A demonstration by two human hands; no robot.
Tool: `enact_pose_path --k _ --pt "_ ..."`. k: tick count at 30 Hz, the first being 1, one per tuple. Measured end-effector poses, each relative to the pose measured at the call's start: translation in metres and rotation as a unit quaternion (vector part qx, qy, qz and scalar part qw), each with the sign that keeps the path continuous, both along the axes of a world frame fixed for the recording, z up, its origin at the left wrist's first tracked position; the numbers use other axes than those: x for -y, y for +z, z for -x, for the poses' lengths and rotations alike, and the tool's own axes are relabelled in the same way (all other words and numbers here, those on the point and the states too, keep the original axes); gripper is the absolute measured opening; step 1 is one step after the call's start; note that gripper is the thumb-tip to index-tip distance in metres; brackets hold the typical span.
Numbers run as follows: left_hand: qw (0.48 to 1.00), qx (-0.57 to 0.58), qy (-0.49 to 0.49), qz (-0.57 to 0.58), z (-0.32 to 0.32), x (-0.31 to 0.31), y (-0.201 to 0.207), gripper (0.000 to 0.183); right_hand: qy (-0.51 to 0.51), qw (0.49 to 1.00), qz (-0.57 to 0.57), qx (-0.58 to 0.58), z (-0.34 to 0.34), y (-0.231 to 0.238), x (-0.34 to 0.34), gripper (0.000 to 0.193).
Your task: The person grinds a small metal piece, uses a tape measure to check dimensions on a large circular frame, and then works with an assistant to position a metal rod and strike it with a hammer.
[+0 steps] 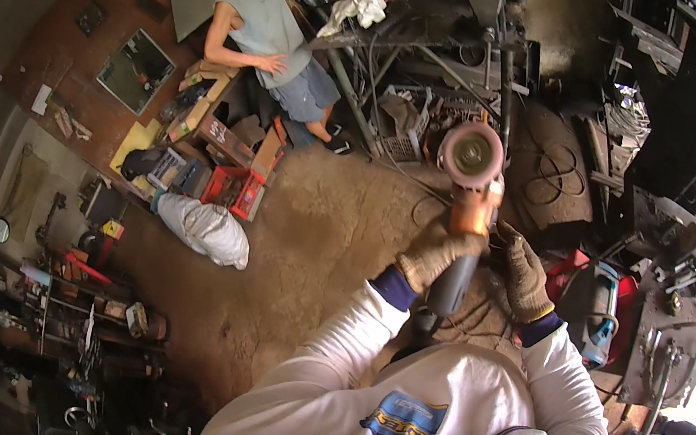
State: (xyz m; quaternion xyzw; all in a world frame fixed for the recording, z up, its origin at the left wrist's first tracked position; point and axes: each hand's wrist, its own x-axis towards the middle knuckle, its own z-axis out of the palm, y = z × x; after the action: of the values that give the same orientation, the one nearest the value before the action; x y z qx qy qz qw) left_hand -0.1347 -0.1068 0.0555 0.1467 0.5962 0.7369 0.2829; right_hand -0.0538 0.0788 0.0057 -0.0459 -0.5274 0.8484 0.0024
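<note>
An angle grinder with a dark grey body and a copper-orange head is held up in front of my chest. At its far end is a round pinkish wheel with a hollow centre, facing up. My left hand, in a tan work glove, is closed around the grinder's body just below the orange head. Beside the grinder on the right is my right hand, gloved too. Its fingers are slightly bent and loosely apart, pointing toward the tool's head; whether the fingertips touch it is hard to make out.
A person leans by a cluttered metal workbench at the far side. Cables lie coiled on the floor to the right. A red crate and white sack stand left. A metal table with tools is at right.
</note>
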Motion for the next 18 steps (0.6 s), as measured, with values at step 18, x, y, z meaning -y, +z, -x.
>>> enact_pose_path --k 18 --pt "0.978 0.099 -0.18 0.036 0.138 0.064 -0.045 0.071 -0.155 0.97 -0.165 0.084 0.112 0.0 0.094 0.053"
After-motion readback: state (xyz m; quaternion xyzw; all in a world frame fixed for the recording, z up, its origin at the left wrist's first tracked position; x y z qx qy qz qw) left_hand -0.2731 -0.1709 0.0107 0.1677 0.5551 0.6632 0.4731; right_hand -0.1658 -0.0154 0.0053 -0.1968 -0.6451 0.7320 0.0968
